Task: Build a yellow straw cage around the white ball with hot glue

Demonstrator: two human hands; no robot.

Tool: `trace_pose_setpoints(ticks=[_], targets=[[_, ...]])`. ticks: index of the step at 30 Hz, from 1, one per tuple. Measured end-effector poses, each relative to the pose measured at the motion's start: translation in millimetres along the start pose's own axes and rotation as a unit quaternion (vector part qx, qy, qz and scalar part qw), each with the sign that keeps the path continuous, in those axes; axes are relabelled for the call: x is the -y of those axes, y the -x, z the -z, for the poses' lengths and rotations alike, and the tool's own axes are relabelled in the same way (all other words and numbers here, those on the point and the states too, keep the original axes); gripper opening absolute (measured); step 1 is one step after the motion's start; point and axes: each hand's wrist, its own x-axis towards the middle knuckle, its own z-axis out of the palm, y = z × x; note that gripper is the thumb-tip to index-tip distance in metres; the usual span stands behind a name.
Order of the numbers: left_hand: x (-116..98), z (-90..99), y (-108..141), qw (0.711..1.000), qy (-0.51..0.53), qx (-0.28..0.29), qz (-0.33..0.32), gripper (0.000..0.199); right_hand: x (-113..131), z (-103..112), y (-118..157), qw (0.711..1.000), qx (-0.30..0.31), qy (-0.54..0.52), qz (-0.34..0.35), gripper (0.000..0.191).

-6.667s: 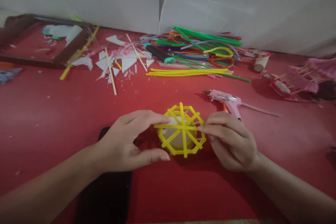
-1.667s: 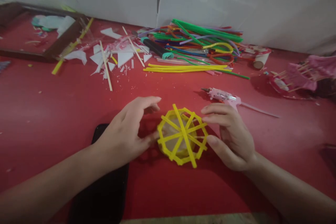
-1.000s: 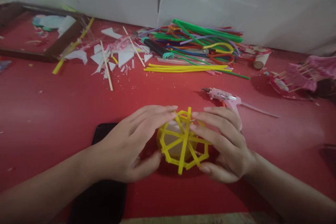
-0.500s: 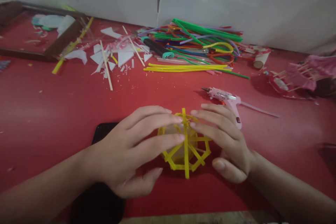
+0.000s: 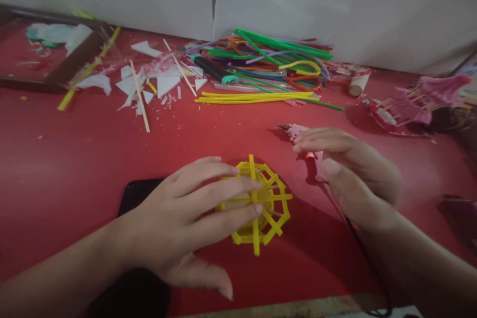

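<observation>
A yellow wheel-like craft piece (image 5: 285, 198) with crossing spokes and an angular rim, seemingly made of pipe cleaners, sits near the table's front. My left hand (image 5: 197, 208) lies over its left side, fingers spread and fingertips at its centre; the thumb hangs apart from it. To the right, my right hand (image 5: 350, 174) is at a pink glue gun (image 5: 297, 130), fingers curved over its body and thumb apart from them. Whether the fingers touch the gun I cannot tell. Its rear is hidden behind the hand, and its dark nozzle points left.
Yellow pipe cleaners (image 5: 257, 98) lie before a pile of coloured ones (image 5: 283, 49). A black-and-teal cutter (image 5: 212, 68), white scraps (image 5: 167, 84) and thin sticks (image 5: 139, 97) are beside them. A pink stick model (image 5: 410, 102) stands right, a brown frame (image 5: 70, 54) left. A dark flat object (image 5: 137, 191) lies under my left arm.
My right hand has left the yellow wheel and moved right and up to the glue gun. My left hand stays over the wheel. The view has shifted slightly.
</observation>
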Motion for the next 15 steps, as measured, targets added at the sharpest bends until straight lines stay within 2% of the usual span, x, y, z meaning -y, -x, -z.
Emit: trace_pose_setpoints(ticks=[2,4,7,10,15], targets=[[0.5,0.3,-0.4,1.0,-0.002,0.0,-0.007,0.068,10.5,4.3,-5.7,0.999,-0.016,-0.013,-0.032,0.018],[0.9,0.1,-0.5,1.0,-0.002,-0.001,-0.014,0.068,16.8,5.8,-12.9,0.999,0.005,0.012,-0.042,0.014],[1.3,-0.8,-0.1,1.0,-0.003,-0.006,-0.018,0.067,15.6,3.9,-26.2,0.989,0.108,0.089,0.039,0.014],[1.3,-1.5,0.6,1.0,-0.004,-0.012,-0.021,0.068,7.6,1.0,-41.0,0.957,0.21,0.142,0.142,0.022],[1.2,-1.3,0.7,1.0,-0.005,-0.017,-0.018,0.065,1.0,-2.4,-60.9,0.898,0.325,0.193,0.225,0.032]])
